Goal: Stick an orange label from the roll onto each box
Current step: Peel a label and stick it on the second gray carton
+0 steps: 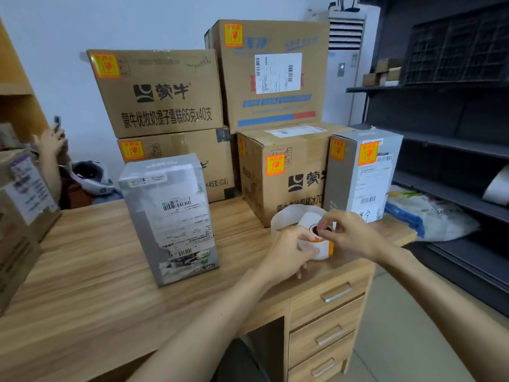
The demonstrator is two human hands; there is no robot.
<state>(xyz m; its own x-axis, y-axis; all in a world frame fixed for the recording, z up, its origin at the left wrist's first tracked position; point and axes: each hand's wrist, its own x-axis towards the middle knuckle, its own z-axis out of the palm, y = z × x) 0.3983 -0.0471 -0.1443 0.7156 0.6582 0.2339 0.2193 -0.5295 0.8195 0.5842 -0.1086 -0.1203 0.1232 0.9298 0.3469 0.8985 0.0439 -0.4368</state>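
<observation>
Fingers (326, 218) of the right hand (349, 235) are pinched at the label roll (319, 248), lower centre-right; roll is gripped by the left hand (289, 252). Label may be torn or creased if peeled too fast. Grey box (170, 216), centre-left on the surface (82, 257), is seen w/o orange label.
</observation>
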